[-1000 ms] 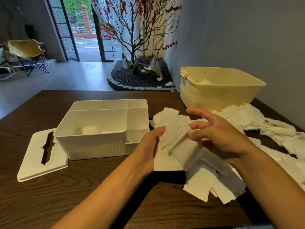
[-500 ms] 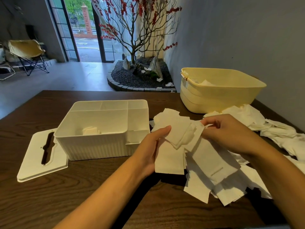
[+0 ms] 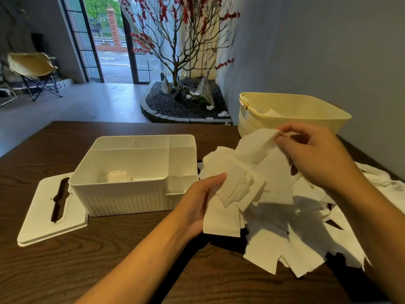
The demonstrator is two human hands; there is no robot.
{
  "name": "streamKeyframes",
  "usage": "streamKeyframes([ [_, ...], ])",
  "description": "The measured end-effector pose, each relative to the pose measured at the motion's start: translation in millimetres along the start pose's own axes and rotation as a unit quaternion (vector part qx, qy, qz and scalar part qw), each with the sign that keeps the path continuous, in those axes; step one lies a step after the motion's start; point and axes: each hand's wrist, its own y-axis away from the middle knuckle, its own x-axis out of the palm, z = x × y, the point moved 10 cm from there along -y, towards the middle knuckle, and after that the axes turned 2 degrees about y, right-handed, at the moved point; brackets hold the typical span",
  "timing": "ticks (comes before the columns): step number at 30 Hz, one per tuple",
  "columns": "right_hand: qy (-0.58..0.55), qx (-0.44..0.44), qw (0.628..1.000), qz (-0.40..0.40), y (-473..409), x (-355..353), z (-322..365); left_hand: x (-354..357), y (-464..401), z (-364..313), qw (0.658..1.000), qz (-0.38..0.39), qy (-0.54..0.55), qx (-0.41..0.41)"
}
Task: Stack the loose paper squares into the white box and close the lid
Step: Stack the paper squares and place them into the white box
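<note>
The white ribbed box (image 3: 122,196) stands open on the dark wooden table, with a few paper squares (image 3: 117,176) lying in its large compartment. Its slotted lid (image 3: 47,212) lies flat to the left of it. My left hand (image 3: 201,200) grips a small stack of paper squares (image 3: 223,216) just right of the box. My right hand (image 3: 311,159) pinches the top corner of one raised paper square (image 3: 260,148) above that stack. A heap of loose squares (image 3: 285,244) covers the table beneath and to the right.
A pale yellow tub (image 3: 291,115) sits at the table's far right by the grey wall, with paper inside. More crumpled paper (image 3: 385,183) lies at the right edge. Beyond the table are a potted branch display (image 3: 184,62) and a folding chair (image 3: 30,71).
My right hand has gone from resting open on the stack to pinching one square and lifting it up and to the right. My left hand has kept its hold on the stack.
</note>
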Motion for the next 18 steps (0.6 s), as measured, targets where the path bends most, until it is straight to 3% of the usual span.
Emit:
streamKeyframes([
  [3, -0.014, -0.016, 0.999, -0.05, -7.1, -5.6, -8.2, -5.6, 1.0, -6.4, 0.998, -0.025, -0.047, 0.027],
  [7, -0.004, -0.018, 0.999, -0.037, -12.2, 0.2, -19.0, -7.8, -0.1, -19.9, 0.99, -0.064, -0.093, 0.084],
  [12, 0.111, -0.124, 0.986, -0.019, -6.6, 10.8, -11.6, 0.6, 4.5, -24.7, 0.967, -0.068, -0.218, 0.116],
  [15, 0.074, -0.106, 0.992, 0.001, -7.9, 18.3, -19.8, 0.1, 4.3, -25.1, 0.936, -0.082, -0.331, 0.084],
  [18, 0.021, -0.081, 0.996, -0.002, -8.4, 25.6, -23.5, 2.7, 1.4, -27.4, 0.923, -0.096, -0.36, 0.092],
])
